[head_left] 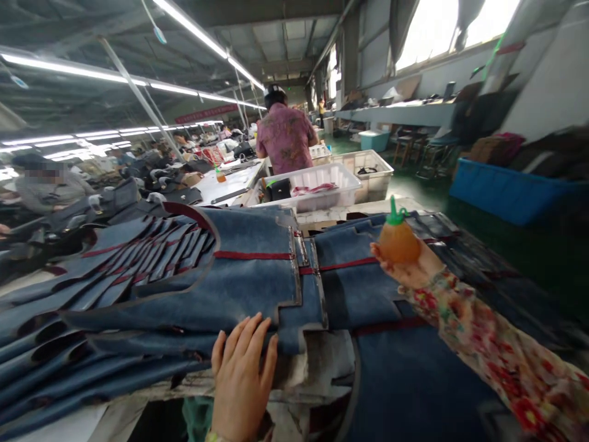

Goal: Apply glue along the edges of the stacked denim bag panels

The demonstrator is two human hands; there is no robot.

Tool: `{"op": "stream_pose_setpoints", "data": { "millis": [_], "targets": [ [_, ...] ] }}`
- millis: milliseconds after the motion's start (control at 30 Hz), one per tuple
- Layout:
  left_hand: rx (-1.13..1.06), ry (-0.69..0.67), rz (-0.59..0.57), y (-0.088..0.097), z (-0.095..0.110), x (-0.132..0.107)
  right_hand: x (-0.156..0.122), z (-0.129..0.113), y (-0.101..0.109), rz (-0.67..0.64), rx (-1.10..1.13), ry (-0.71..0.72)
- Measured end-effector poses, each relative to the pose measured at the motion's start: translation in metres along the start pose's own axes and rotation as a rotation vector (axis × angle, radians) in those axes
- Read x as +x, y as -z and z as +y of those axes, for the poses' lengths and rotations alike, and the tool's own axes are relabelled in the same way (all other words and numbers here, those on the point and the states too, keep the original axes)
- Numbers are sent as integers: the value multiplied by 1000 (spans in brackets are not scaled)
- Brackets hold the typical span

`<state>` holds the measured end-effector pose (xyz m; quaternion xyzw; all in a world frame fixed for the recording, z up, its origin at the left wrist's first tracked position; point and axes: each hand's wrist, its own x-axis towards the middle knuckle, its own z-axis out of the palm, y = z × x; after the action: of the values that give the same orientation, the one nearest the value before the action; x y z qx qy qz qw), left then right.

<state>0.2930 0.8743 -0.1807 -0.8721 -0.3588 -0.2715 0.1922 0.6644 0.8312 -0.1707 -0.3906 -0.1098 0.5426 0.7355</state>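
Note:
My right hand [416,270] is closed round a squeeze bottle [399,241] of orange-brown liquid with a green nozzle cap. It holds the bottle upright above the blue pieces on the right. My left hand [243,368] lies flat, fingers apart, on the near edge of a blue leather-like panel [251,285]. That panel has a dark red strip across it and notched edges. Several similar blue pieces [170,255] overlap in rows to the left. Another large blue piece [405,380] with a curved edge lies at the near right, below my right forearm.
White plastic bins [322,184] stand just past the table, one holding a pinkish cloth. A person in a purple patterned shirt [288,138] faces away behind them. A blue bin [510,190] sits on the floor at right. Another person [50,184] is at far left, beside dark bags.

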Motion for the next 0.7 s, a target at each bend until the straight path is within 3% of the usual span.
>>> {"op": "stream_pose_setpoints", "data": {
  "millis": [100, 200, 367, 467, 533, 700],
  "targets": [
    [-63, -63, 39, 5, 7, -4, -50, -27, 52, 147, -69, 38],
    [-154, -231, 27, 3, 25, -9, -101, -42, 111, 314, -76, 82],
    [-298, -552, -21, -18, 93, -27, -175, -31, 195, 593, -164, 315],
    [-393, -608, -29, -38, 136, -51, -202, -2, 222, 764, -348, 492],
    [-425, -594, -47, -53, 157, -71, -213, 21, 230, 812, -429, 567],
    [-447, -430, -67, -80, 173, -112, -220, 60, 245, 874, -411, 562]
  ]
}}
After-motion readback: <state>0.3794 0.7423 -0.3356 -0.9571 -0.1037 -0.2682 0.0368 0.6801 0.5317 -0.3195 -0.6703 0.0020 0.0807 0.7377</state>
